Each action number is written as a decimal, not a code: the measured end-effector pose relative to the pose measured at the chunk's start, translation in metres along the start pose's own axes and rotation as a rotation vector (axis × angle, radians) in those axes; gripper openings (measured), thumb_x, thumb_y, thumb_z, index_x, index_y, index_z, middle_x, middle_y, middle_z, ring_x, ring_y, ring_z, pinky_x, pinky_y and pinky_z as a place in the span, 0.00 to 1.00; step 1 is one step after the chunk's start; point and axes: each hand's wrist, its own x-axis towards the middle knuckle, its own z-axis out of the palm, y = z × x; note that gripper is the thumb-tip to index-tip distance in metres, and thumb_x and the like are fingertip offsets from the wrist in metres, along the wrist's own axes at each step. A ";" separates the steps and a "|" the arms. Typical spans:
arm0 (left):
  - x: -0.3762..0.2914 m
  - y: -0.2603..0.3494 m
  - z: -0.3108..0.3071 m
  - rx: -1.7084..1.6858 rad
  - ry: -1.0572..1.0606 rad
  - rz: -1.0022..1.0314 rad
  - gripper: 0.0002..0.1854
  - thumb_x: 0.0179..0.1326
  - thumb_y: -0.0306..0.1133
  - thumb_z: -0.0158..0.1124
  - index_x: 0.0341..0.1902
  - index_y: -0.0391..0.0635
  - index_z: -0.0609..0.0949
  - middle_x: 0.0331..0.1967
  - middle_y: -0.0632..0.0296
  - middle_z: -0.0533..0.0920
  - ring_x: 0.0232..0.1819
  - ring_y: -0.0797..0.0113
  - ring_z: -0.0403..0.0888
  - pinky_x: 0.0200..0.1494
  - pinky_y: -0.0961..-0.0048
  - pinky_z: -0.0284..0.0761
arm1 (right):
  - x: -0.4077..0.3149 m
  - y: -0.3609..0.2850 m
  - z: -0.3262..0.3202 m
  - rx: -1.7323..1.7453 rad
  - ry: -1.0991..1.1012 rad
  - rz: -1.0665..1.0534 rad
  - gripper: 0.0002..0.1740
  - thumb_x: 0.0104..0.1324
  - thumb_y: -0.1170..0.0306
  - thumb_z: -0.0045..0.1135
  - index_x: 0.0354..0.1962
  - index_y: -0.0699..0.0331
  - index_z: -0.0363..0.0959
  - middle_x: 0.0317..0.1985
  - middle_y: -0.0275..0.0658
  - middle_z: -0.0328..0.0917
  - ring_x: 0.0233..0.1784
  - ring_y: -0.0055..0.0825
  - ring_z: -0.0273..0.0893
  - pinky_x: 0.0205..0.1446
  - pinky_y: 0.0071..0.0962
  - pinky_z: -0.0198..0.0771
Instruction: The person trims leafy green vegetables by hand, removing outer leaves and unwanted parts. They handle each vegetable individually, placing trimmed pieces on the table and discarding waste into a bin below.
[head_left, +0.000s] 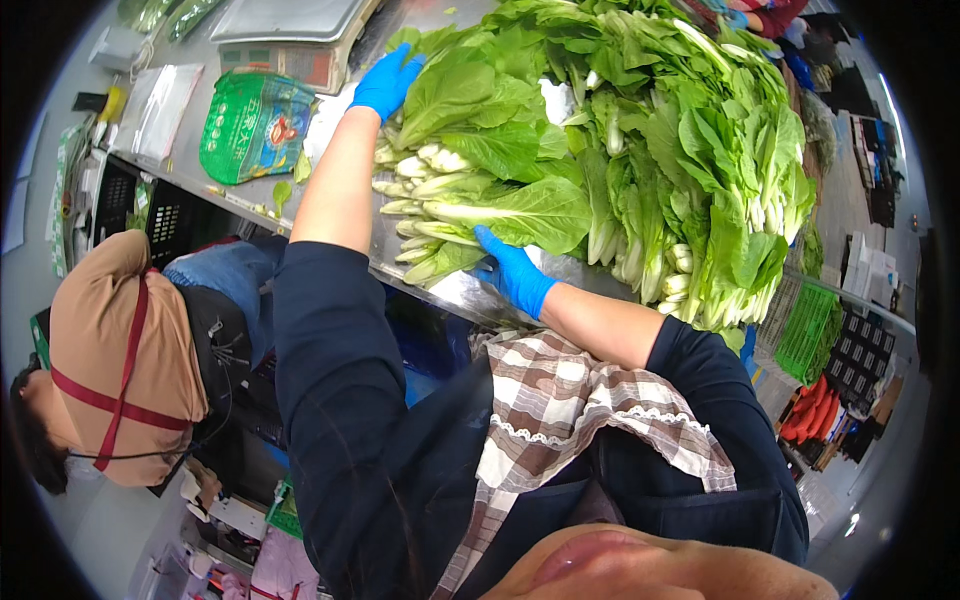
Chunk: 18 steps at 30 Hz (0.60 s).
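Heads of long-leaved green vegetable (517, 202) lie in a row on the metal table, pale stem ends toward the left. My left hand (388, 81), in a blue glove, rests with spread fingers at the far left edge of this row, against the leaves. At the near side, my right hand (516, 271), also blue-gloved, touches the lower edge of the nearest heads with its thumb up; its other fingers are partly hidden below, so its hold is unclear. A larger pile of the same greens (697, 165) spreads to the right and back.
A green printed plastic bag (255, 126) lies left of my left hand, near a metal-topped scale (289, 19) and clear plastic bags (157, 109). A co-worker (127, 360) is at the left below the table edge. A green crate (806, 334) stands at the right.
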 end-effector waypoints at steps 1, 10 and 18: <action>-0.016 0.000 -0.013 -0.064 0.096 -0.029 0.33 0.64 0.56 0.51 0.67 0.49 0.67 0.63 0.45 0.69 0.64 0.48 0.67 0.63 0.60 0.64 | -0.002 -0.001 0.004 0.013 -0.020 -0.016 0.32 0.61 0.56 0.63 0.59 0.57 0.64 0.56 0.40 0.71 0.57 0.35 0.71 0.58 0.40 0.71; -0.286 0.073 0.040 -0.549 0.511 -0.297 0.08 0.65 0.30 0.58 0.40 0.37 0.80 0.34 0.57 0.81 0.38 0.67 0.78 0.44 0.72 0.73 | 0.006 0.000 -0.004 0.031 -0.091 -0.051 0.32 0.62 0.54 0.62 0.59 0.59 0.64 0.57 0.43 0.70 0.60 0.38 0.70 0.59 0.42 0.71; -0.328 0.111 0.141 -1.532 0.078 -0.968 0.36 0.64 0.59 0.51 0.63 0.41 0.67 0.55 0.53 0.75 0.52 0.58 0.75 0.51 0.64 0.73 | -0.036 -0.017 0.005 -0.207 -0.139 -0.119 0.38 0.60 0.50 0.63 0.60 0.64 0.63 0.59 0.44 0.67 0.61 0.33 0.64 0.67 0.29 0.55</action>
